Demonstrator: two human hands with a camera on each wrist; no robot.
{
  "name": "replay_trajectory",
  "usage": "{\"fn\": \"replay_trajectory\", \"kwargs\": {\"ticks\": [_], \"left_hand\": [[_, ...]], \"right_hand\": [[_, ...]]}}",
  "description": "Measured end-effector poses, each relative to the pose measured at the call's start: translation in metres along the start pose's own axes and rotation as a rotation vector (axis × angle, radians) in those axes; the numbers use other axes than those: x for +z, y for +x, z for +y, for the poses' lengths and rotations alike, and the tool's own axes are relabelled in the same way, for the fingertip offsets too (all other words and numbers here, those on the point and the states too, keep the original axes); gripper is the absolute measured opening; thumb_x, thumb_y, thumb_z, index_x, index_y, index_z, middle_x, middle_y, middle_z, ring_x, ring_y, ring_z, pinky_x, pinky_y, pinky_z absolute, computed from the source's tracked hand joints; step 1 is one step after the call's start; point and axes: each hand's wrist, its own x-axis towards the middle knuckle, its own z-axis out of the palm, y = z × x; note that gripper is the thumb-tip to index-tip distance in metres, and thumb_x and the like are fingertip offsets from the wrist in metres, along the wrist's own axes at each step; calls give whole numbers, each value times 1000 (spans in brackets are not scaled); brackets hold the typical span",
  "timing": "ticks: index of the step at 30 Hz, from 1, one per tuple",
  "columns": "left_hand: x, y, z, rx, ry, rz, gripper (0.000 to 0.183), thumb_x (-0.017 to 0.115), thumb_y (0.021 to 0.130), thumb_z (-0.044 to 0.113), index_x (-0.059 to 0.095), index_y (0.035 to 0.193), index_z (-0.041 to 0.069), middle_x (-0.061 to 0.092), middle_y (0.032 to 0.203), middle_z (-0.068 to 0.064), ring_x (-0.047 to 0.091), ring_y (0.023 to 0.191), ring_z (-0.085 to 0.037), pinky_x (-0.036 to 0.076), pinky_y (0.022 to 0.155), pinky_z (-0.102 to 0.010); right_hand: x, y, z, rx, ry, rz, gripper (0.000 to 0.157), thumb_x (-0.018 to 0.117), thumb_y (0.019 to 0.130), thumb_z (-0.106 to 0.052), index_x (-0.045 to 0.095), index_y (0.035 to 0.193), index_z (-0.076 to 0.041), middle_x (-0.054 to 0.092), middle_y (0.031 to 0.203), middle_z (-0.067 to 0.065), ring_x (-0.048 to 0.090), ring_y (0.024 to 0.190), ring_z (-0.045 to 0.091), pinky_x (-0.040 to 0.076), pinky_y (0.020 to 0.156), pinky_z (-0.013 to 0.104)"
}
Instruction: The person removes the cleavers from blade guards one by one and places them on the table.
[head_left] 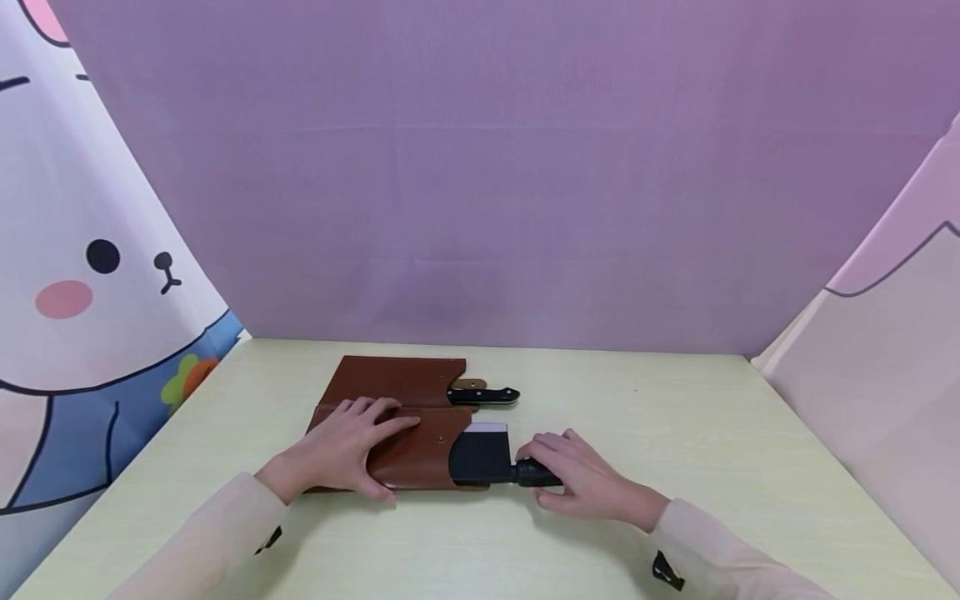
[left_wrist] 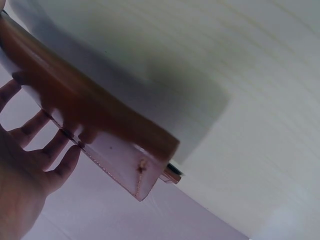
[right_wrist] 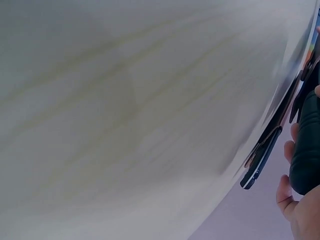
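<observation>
cleaver blade point(head_left: 480, 457) partly hidden in front sheath point(head_left: 425, 462), cleaver handle point(right_wrist: 306, 150) cropped by right wrist view's edge

At the back, a big purple cloth point(head_left: 525, 167) with soft creases, its bottom edge along the far side of the table point(head_left: 750, 467). Pale yellow for that table, with thin streaks and a tiny dark speck point(head_left: 635, 390) toward the far edge. On the left, a picture cloth point(head_left: 45, 200) with a white cartoon animal point(head_left: 135, 325): black eye, pink cheek, little nose, blue clothes, and a green and orange patch point(head_left: 189, 379). On the right, another cloth point(head_left: 885, 358), pink on top, whitish below, a dark line between.
</observation>
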Motion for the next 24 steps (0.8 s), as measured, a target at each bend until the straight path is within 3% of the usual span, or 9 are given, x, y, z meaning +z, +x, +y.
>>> {"fn": "replay_trajectory", "kwargs": {"ticks": [24], "left_hand": [[5, -1, -3, 11, -9, 17, 99, 59, 54, 82, 42, 136, 30, 43, 131, -7, 45, 112, -27, 38, 91, -50]], "right_hand": [[-4, -11, 5, 24, -8, 0, 37, 67, 69, -21, 57, 105, -20, 56, 91, -15, 41, 74, -1, 28, 67, 16]]}}
